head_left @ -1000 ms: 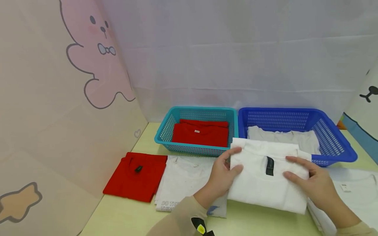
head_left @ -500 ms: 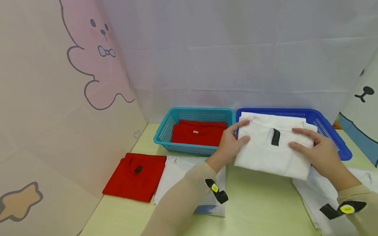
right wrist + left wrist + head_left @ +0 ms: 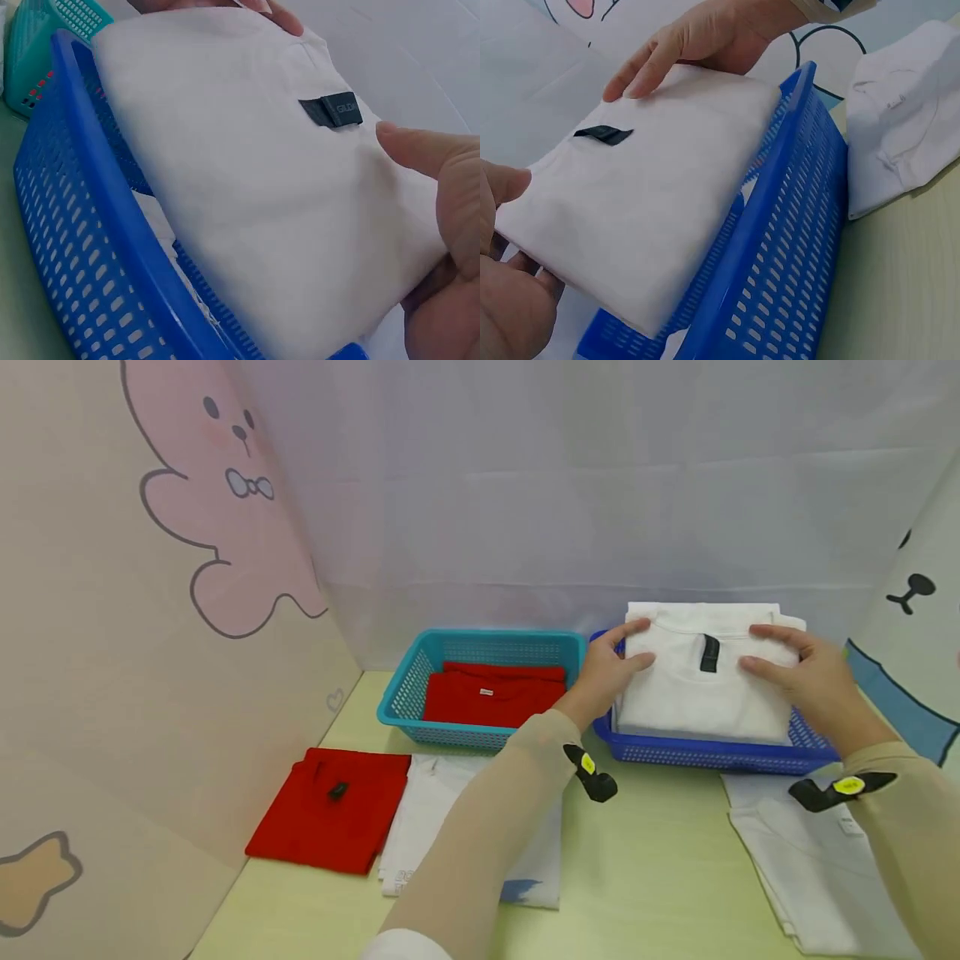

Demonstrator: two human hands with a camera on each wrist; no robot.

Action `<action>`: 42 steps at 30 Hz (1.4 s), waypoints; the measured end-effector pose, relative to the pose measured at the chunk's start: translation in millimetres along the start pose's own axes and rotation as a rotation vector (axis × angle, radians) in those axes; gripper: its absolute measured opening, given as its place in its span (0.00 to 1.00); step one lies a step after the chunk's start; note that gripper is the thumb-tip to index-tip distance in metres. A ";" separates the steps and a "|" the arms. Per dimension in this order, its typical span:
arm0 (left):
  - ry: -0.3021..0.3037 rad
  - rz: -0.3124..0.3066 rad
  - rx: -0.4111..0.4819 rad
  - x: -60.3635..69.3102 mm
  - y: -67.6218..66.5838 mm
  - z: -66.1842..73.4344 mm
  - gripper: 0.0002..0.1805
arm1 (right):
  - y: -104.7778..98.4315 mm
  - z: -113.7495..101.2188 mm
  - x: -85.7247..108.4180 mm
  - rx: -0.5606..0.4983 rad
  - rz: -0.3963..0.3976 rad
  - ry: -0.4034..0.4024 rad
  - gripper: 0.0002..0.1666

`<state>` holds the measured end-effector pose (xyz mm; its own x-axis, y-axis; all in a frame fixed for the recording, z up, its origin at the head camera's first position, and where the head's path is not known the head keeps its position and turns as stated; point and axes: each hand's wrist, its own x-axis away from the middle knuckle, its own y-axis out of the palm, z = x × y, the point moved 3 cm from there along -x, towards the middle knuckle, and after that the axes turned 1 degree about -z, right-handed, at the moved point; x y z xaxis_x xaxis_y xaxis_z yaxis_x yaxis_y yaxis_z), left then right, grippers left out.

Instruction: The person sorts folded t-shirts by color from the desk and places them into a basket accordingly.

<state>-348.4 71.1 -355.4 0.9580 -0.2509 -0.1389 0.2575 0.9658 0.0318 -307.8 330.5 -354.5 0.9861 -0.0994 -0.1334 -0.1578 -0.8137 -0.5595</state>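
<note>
A folded white T-shirt (image 3: 697,693) with a black neck label is held by both hands over the blue basket (image 3: 690,752). My left hand (image 3: 603,672) grips its left edge, thumb on top and some fingers hidden beneath. On the opposite edge my right hand (image 3: 813,681) pinches the cloth the same way, its thumb (image 3: 412,146) near the label. The left wrist view has the shirt (image 3: 652,187) tilted above the basket's rim (image 3: 780,172). Below it, part of another white garment (image 3: 157,217) shows inside the basket in the right wrist view.
A teal basket (image 3: 405,714) with folded red shirts (image 3: 487,702) stands left of the blue one. In front lie a folded red shirt (image 3: 330,810) and a white printed shirt (image 3: 427,785). Another white shirt (image 3: 810,868) lies at the right. Fabric walls enclose the table (image 3: 637,868).
Both hands have carried the white T-shirt forward and slightly right, from in front of the blue basket to over it. The shirts on the table have stayed put.
</note>
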 end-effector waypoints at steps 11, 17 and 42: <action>-0.080 0.019 -0.026 -14.7 -1.5 -8.0 0.25 | 3.4 -2.2 -18.4 -0.032 -0.137 0.008 0.46; -0.171 0.019 -0.040 -13.3 2.8 -25.6 0.23 | 6.1 13.4 -17.8 0.016 -0.171 0.035 0.49; -0.250 0.012 -0.225 -4.1 8.3 -36.6 0.29 | 25.3 28.2 -9.3 0.128 -0.323 0.140 0.59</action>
<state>-354.9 82.6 -390.8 0.9692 -0.2213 0.1084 0.2387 0.9522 -0.1908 -322.4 327.0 -390.4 0.9824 0.0667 0.1747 0.1663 -0.7387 -0.6532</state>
